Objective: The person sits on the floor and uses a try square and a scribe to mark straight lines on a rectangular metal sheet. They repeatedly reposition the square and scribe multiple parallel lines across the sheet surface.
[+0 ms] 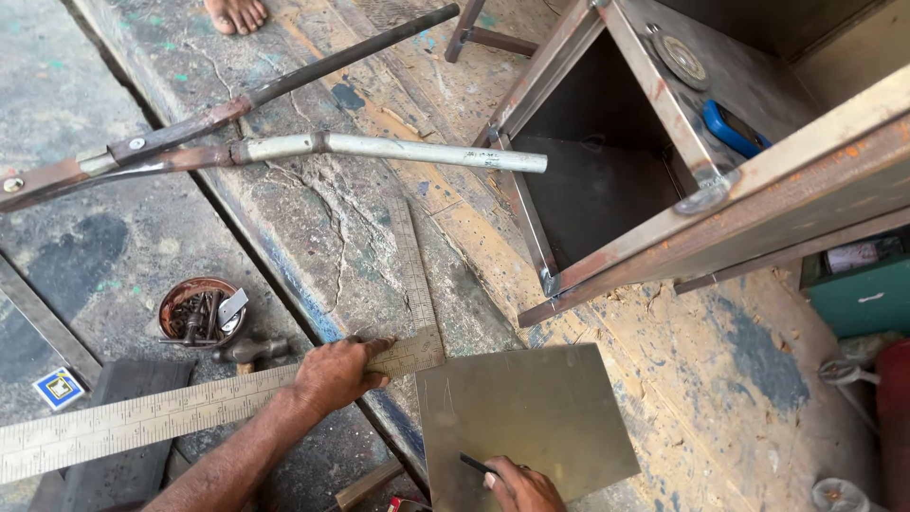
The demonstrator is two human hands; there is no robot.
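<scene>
My left hand (334, 373) presses down on a steel L-shaped square ruler (152, 413), whose long arm runs to the left and whose short arm (409, 270) points away from me. The ruler's corner meets the top left corner of a flat grey metal sheet (536, 412) lying on the cracked floor. My right hand (519, 488), at the bottom edge, holds a small dark scriber or marker (476, 464) with its tip on the sheet's near left part.
A rusty metal box frame (664, 228) stands at upper right with a blue object (732, 128) on it. Long-handled lever shears (284, 147) cross the upper left. A round tin of nails (197, 312) and a hammer (251, 351) lie left. Another person's bare foot (235, 13) shows at top.
</scene>
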